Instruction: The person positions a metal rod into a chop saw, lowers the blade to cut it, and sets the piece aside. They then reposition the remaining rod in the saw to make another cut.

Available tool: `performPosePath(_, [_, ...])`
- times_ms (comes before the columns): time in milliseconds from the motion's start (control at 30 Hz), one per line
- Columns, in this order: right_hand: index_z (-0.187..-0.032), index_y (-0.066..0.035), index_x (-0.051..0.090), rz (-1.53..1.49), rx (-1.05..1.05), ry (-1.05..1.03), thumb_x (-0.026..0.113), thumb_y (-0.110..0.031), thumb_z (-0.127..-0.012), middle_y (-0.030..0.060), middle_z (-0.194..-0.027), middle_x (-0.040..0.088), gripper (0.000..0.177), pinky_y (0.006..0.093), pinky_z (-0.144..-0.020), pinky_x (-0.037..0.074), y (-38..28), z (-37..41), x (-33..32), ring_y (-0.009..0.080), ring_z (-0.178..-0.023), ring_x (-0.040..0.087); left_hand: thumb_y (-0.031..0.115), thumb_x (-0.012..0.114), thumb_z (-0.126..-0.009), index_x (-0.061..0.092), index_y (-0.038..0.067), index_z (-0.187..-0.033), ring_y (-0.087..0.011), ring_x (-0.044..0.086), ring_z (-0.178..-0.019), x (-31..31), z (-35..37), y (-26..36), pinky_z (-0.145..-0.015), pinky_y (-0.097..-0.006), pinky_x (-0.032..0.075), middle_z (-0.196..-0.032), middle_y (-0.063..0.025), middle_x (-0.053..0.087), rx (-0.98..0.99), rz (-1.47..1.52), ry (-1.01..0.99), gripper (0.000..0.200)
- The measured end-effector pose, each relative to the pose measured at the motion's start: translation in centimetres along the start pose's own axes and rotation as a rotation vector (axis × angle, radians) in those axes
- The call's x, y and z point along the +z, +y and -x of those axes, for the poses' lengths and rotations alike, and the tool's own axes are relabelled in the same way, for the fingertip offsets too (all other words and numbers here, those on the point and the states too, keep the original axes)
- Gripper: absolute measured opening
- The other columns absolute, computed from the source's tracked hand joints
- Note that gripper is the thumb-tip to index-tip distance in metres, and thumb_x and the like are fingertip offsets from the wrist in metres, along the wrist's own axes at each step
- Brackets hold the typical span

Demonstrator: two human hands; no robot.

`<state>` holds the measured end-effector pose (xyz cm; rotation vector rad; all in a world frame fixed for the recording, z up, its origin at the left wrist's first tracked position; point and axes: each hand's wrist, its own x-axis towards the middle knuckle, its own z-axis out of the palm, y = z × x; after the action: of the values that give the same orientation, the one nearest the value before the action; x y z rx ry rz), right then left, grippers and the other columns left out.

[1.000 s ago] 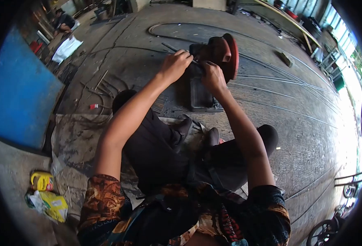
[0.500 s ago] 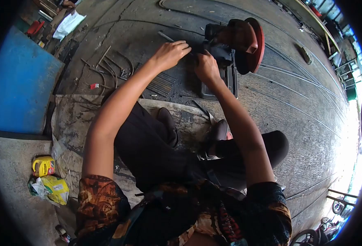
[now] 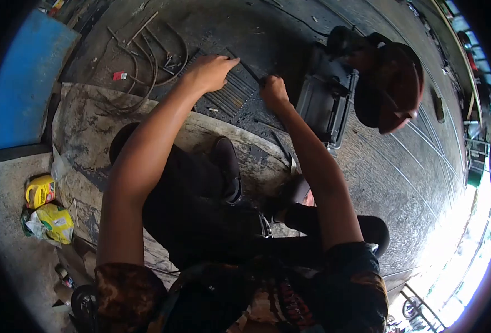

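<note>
A dark, thin metal rod [image 3: 250,70] slants between my hands above the floor. My right hand [image 3: 275,93] is closed around its near end. The fingertips of my left hand [image 3: 208,73] meet the rod toward its far end; that hand's lower fingers are curled and partly hidden. Beneath and between my hands, several short metal rods [image 3: 231,95] lie side by side on the ground. To the right of my right hand stands a cut-off saw with a reddish-brown guard [image 3: 395,114] and a dark base [image 3: 319,83].
Bent rods [image 3: 155,69] and a small red packet [image 3: 120,75] lie left of the short rods. A worn sheet [image 3: 90,119] spreads under my legs. Long thin bars [image 3: 406,152] lie at the right. A blue panel [image 3: 20,83] and yellow container [image 3: 40,191] are at the left.
My hands have moved left, away from the saw, with the rod, and now sit farther apart. The view has shifted, so the saw appears farther right.
</note>
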<state>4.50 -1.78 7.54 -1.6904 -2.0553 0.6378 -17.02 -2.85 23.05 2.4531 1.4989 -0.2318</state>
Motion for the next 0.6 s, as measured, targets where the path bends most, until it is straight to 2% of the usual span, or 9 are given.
performPosePath(200, [-0.084, 0.005, 0.069, -0.010, -0.005, -0.088, 0.051, -0.001, -0.079, 0.0279, -0.097, 0.067, 0.020, 0.0483, -0.085, 0.054, 2.1, -6.1, 7.2, 0.0438, -0.093, 0.066, 0.022, 0.074, -0.081, 0.044, 0.014, -0.144, -0.0333, 0.059, -0.118, 3.6, 1.5, -2.8, -0.097, -0.0445, 0.050, -0.135, -0.0155, 0.057, -0.108, -0.057, -0.139, 0.070])
performPosePath(300, [-0.088, 0.004, 0.070, -0.059, 0.027, -0.103, 0.050, -0.002, -0.080, 0.0271, -0.098, 0.067, 0.022, 0.0475, -0.087, 0.054, 2.4, -8.2, 9.7, 0.0432, -0.095, 0.066, 0.022, 0.075, -0.080, 0.046, 0.009, -0.142, -0.0342, 0.060, -0.116, 4.1, 1.7, -3.9, -0.096, -0.0456, 0.050, -0.132, -0.0177, 0.058, -0.177, -0.040, -0.351, 0.070])
performPosePath(400, [-0.093, 0.003, 0.070, 0.017, 0.013, -0.106, 0.050, -0.004, -0.082, 0.0267, -0.101, 0.067, 0.024, 0.0469, -0.088, 0.053, 2.2, -10.4, 11.5, 0.0431, -0.098, 0.066, 0.020, 0.075, -0.080, 0.048, 0.009, -0.140, -0.0340, 0.061, -0.115, 4.6, 1.5, -4.7, -0.096, -0.0454, 0.050, -0.128, -0.0175, 0.060, -0.201, -0.033, -0.329, 0.067])
performPosePath(467, [-0.097, 0.004, 0.069, 0.048, 0.049, -0.189, 0.051, -0.007, -0.083, 0.0278, -0.105, 0.067, 0.025, 0.0467, -0.090, 0.053, 1.9, -11.4, 12.3, 0.0430, -0.100, 0.066, 0.019, 0.074, -0.080, 0.048, 0.009, -0.140, -0.0338, 0.061, -0.114, 5.1, 1.1, -5.0, -0.096, -0.0454, 0.050, -0.129, -0.0177, 0.060, -0.206, -0.015, -0.327, 0.066])
performPosePath(600, [-0.099, 0.004, 0.068, 0.013, 0.072, -0.186, 0.051, -0.008, -0.084, 0.0291, -0.107, 0.066, 0.026, 0.0463, -0.091, 0.053, 0.1, -12.3, 12.6, 0.0427, -0.102, 0.065, 0.015, 0.072, -0.081, 0.049, 0.008, -0.140, -0.0339, 0.061, -0.114, 4.8, 0.1, -4.8, -0.096, -0.0454, 0.050, -0.132, -0.0191, 0.058, -0.166, 0.014, -0.288, 0.064])
